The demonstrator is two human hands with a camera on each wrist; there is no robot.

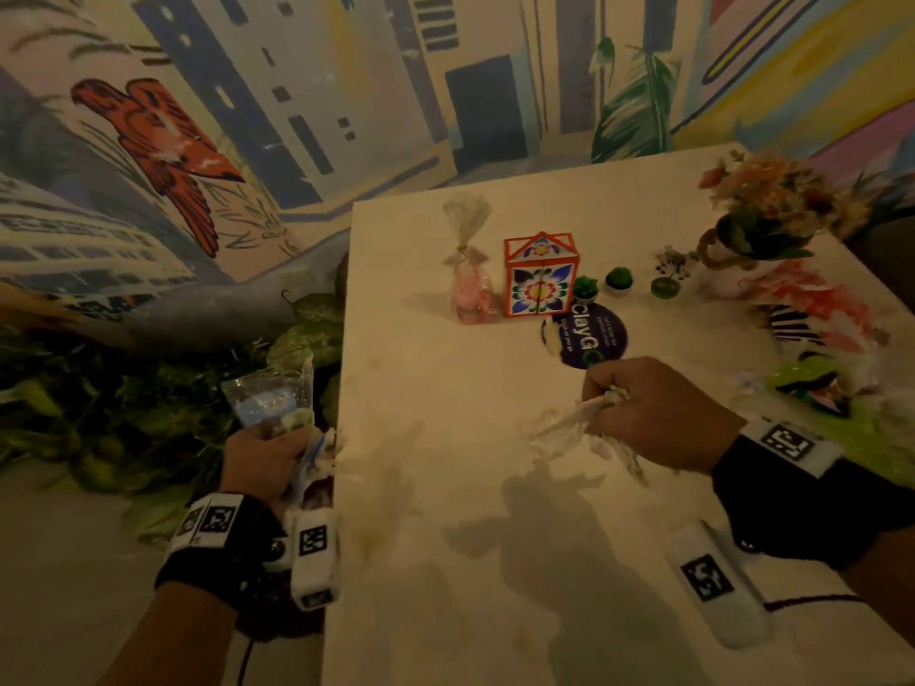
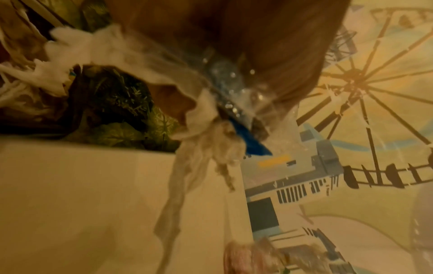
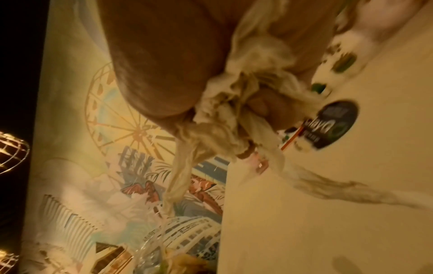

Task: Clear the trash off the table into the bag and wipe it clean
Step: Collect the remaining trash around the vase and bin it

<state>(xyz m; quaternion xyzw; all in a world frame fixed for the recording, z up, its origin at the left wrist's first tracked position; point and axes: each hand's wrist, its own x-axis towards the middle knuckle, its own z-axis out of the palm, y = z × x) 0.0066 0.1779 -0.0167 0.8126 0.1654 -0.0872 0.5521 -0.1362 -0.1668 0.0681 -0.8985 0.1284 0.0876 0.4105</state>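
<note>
My left hand [image 1: 270, 455] hovers off the left edge of the white table [image 1: 445, 561] and grips a bunch of trash: a clear plastic wrapper [image 1: 270, 396] and crumpled tissue [image 1: 322, 458]. The left wrist view shows the tissue [image 2: 201, 148] and a blue-edged wrapper [image 2: 248, 142] hanging from that hand [image 2: 234, 46]. My right hand [image 1: 648, 413] is over the middle of the table, fingers curled round a crumpled white tissue [image 1: 579, 423] whose ends trail down. That tissue [image 3: 225, 118] bunches in the right hand [image 3: 164, 64] in the right wrist view.
At the back of the table stand a pink candy bag [image 1: 470, 284], a patterned box [image 1: 539, 274], small green plants [image 1: 619, 279] and a dark round sticker [image 1: 591, 334]. A flower pot [image 1: 762, 215] and colourful wrappers [image 1: 817, 314] sit at the right. Foliage [image 1: 148, 388] lies left of the table.
</note>
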